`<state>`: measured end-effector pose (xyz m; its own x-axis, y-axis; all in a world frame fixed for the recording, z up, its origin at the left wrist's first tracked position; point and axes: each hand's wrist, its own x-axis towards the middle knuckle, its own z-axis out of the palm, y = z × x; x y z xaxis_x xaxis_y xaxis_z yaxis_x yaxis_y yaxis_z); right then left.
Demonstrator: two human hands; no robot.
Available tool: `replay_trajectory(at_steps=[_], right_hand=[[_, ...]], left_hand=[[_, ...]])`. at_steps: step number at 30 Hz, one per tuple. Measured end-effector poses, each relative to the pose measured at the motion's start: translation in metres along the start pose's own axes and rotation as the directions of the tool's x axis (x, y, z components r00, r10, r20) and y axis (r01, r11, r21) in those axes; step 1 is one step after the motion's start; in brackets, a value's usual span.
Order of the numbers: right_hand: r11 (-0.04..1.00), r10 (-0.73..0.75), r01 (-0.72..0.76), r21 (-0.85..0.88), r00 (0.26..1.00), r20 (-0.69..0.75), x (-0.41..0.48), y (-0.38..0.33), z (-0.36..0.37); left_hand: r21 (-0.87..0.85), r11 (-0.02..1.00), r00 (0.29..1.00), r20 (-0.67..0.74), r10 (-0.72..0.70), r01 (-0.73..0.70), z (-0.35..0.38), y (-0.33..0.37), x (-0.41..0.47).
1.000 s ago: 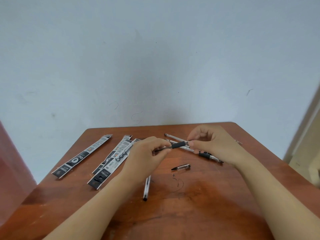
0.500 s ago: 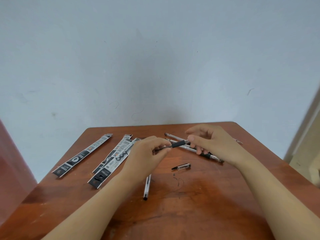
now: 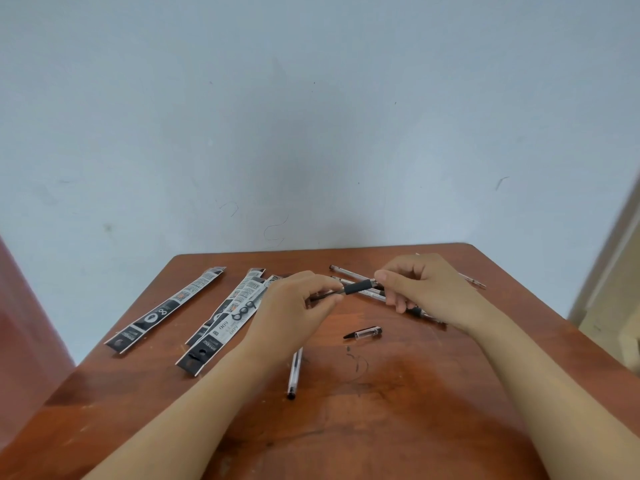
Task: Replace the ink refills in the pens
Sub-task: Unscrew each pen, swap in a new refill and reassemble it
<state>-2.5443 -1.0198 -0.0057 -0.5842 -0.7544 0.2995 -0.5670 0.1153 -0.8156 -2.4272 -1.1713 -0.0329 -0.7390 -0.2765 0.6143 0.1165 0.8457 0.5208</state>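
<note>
Above the brown table, both hands hold one pen with a black rubber grip. My left hand pinches its thin dark front end, and my right hand pinches the clear barrel end just right of the grip. A clear pen cap with a black clip lies on the table below the hands. A clear pen barrel lies near my left forearm. More clear pens lie behind and under my right hand, partly hidden by it.
Three long black-and-white refill packets lie at the left: one apart and two overlapping beside my left hand. A pale blue wall stands right behind the table. Ink scribbles mark the tabletop.
My right hand's fingers have shifted along the pen, from curled over its end to a pinch with the lower fingers spread. The pen and left hand have stayed nearly still.
</note>
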Motion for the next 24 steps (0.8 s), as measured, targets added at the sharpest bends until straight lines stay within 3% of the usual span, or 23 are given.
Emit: replay_trajectory(at_steps=[8,17,24], right_hand=[[1.0,0.024,-0.024,0.003,0.999,0.037,-0.0001,0.0004,0.0006],[0.997,0.057,-0.054,-0.058,0.997,0.059,-0.0024,-0.0032,0.0029],[0.995,0.099,-0.096,-0.032,0.99,0.102,-0.0017,-0.002,0.0012]], left_hand=[[0.011,0.998,0.998,-0.013,0.063,-0.062,0.0012,-0.0051,0.0007],[0.259,0.919,0.949,-0.025,0.313,-0.297,-0.0016,-0.0077,0.0011],[0.317,0.857,0.902,-0.009,0.432,-0.407,-0.0032,-0.0067,0.0018]])
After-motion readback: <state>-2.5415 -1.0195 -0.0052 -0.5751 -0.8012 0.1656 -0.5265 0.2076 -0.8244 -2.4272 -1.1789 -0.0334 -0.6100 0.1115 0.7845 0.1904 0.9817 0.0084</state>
